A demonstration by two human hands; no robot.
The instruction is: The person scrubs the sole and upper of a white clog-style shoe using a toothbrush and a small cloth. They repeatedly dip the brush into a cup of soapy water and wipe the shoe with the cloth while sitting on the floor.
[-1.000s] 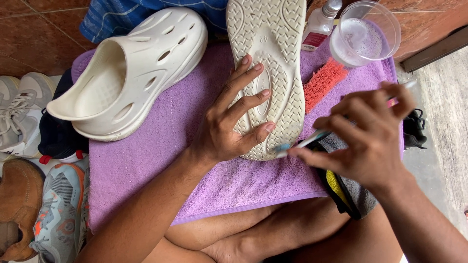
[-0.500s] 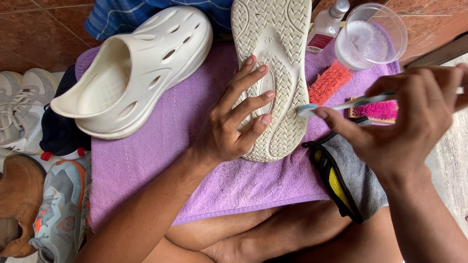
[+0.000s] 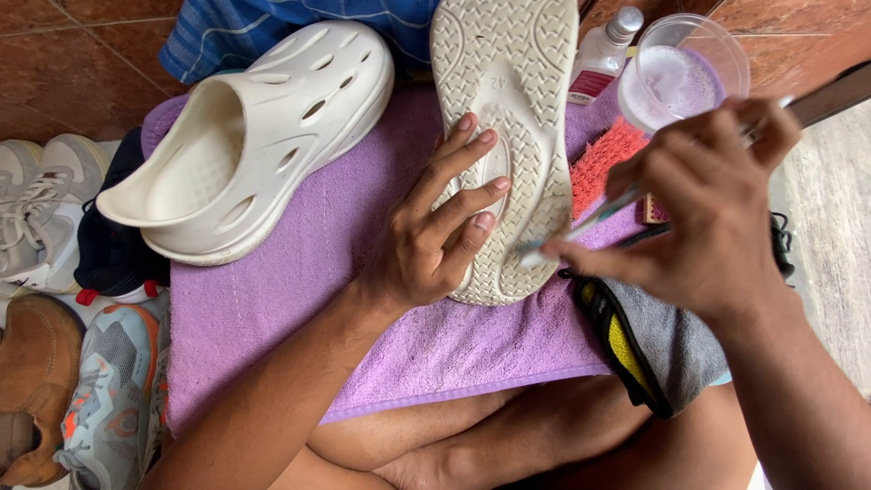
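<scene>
Left hand (image 3: pixel 435 240) lies flat, released, pinning the upturned cream rubber clog sole (image 3: pixel 504 136); right hand (image 3: pixel 703 204) clenches a slim toothbrush (image 3: pixel 581 227) against it.

Off-white foam-like clog sole (image 3: pixel 508 136), matt, moulded wavy tread, rough to look at. Second off-white perforated clog (image 3: pixel 245 136), same matt rubbery foam, smooth skin. Purple terry towel (image 3: pixel 299 308), soft, looped nap. Clear plastic cup (image 3: pixel 685 68), glossy, cloudy liquid inside. Small clear plastic bottle (image 3: pixel 603 54), shiny. Thin plastic-handled toothbrush (image 3: pixel 581 227). Orange-bristled scrub brush (image 3: pixel 603 163), coarse. Reddish floor tiles (image 3: pixel 82 82), smooth, faint sheen.
</scene>
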